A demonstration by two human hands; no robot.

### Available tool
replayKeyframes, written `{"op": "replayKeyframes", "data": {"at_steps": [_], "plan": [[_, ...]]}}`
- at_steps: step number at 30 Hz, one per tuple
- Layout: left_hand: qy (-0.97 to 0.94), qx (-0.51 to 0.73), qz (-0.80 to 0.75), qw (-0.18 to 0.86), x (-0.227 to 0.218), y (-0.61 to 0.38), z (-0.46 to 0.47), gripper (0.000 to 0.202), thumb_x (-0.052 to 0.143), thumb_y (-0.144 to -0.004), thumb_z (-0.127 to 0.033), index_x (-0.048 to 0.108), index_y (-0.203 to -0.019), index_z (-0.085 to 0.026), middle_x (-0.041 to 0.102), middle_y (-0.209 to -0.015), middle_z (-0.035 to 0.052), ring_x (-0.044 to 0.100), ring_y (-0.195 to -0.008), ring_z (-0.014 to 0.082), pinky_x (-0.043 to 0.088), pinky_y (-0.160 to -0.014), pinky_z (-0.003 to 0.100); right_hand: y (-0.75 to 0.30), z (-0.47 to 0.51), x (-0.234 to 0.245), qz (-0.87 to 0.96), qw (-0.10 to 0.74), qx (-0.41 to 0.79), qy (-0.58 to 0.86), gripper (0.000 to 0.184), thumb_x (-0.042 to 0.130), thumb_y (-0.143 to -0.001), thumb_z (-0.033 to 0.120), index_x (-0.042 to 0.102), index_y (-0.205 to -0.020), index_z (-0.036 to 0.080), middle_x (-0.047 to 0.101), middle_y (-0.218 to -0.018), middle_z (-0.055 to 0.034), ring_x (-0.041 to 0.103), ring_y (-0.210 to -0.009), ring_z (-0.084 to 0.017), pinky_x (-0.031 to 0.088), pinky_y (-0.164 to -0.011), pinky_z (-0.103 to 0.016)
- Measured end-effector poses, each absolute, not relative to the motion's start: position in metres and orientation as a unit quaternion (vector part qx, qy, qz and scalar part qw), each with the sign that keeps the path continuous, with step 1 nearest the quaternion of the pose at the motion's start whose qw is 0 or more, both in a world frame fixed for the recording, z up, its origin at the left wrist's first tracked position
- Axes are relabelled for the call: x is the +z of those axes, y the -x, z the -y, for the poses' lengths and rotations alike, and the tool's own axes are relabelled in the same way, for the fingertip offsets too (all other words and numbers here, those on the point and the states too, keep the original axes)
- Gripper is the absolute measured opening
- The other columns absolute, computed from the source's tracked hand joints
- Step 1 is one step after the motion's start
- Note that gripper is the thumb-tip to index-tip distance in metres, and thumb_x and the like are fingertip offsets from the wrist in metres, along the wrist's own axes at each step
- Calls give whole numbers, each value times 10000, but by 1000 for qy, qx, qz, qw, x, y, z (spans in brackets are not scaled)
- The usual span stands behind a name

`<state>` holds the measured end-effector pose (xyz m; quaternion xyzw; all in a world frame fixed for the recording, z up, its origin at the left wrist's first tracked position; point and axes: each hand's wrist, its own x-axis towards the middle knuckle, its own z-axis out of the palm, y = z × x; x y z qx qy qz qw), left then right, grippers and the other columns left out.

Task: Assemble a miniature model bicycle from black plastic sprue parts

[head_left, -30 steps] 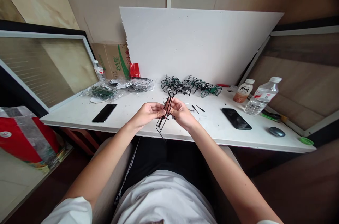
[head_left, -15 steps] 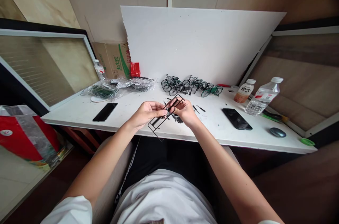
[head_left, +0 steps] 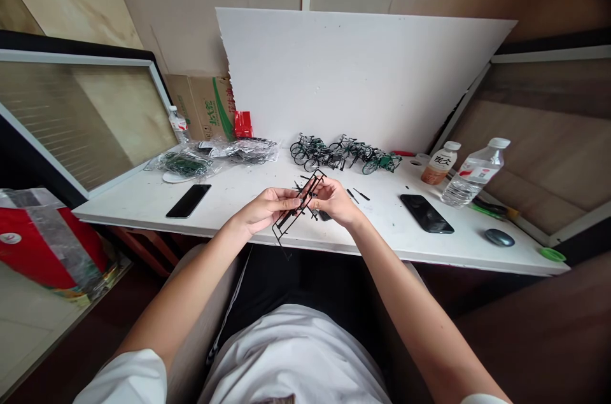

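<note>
**Inspector:** Where is the item?

**Recorder:** The black parts frame [head_left: 286, 222] is held in the air over the near edge of the white table [head_left: 238, 191]. It is tilted, with its upper end toward the model bicycles [head_left: 344, 154] and its lower end toward the person's lap.

**Inspector:** Why is it held like that?

**Recorder:** My judgement is that a grip from both sides steadies the thin frame. The tilt turns its flat face toward the eyes. The loose black pieces [head_left: 358, 195] lie just beyond the hands, within easy reach.

**Inspector:** Left hand?

**Recorder:** The left hand [head_left: 265, 208] has its fingers curled in, with the fingertips pinched on the frame's middle.

**Inspector:** Right hand?

**Recorder:** The right hand [head_left: 337, 200] is likewise closed, thumb and fingers clamped on the upper part. Neither hand touches the table. The two phones [head_left: 188, 201] lie well apart from them.
</note>
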<state>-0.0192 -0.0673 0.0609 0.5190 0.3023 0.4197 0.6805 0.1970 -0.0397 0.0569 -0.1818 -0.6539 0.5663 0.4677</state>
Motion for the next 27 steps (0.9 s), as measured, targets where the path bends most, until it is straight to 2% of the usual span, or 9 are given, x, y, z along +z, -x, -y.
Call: {"op": "replayKeyframes", "data": {"at_steps": [8, 12, 15, 18, 24, 27], "plan": [[-543, 451, -306, 639, 66, 25, 70, 361, 1003, -685, -318, 838, -955, -144, 812, -950, 85, 728, -799, 150, 560, -782, 261, -191, 44, 57, 635, 504, 539, 230, 396, 1016, -598, 388, 720, -786, 202, 703, -715, 12, 637, -633, -133, 569, -602, -280], [-582, 444, -310, 606, 73, 32, 72, 364, 990, -707, -304, 824, -982, -132, 816, -973, 98, 756, -859, 173, 573, -860, 295, -188, 48, 61, 653, 503, 524, 214, 367, 1006, -616, 390, 739, -793, 211, 748, -795, -15, 699, -718, -175, 618, -682, -332], [-597, 429, -317, 599, 80, 38, 74, 381, 991, -706, -300, 817, -997, -126, 817, -958, 105, 765, -849, 184, 587, -863, 317, -186, 51, 63, 669, 499, 510, 208, 342, 985, -658, 419, 754, -810, 217, 779, -843, -40, 736, -802, -216, 643, -737, -372], [-602, 438, -332, 579, 83, 41, 75, 405, 1007, -677, -300, 809, -987, -131, 816, -937, 99, 765, -836, 184, 598, -846, 315, -183, 49, 59, 665, 515, 492, 224, 351, 989, -652, 430, 738, -775, 217, 769, -795, -32, 717, -755, -197, 633, -716, -353], [-638, 475, -367, 482, 85, 37, 82, 423, 987, -703, -366, 799, -1005, -138, 814, -952, 101, 778, -862, 211, 614, -865, 337, -181, 43, 51, 640, 539, 493, 238, 440, 1026, -585, 448, 697, -742, 200, 746, -753, -23, 662, -641, -156, 608, -606, -307], [-662, 502, -389, 398, 88, 31, 89, 400, 963, -726, -402, 805, -982, -139, 812, -947, 104, 761, -838, 211, 610, -816, 324, -182, 46, 56, 638, 545, 484, 249, 465, 1036, -562, 472, 709, -742, 195, 751, -745, -29, 675, -640, -161, 603, -603, -305]]}}
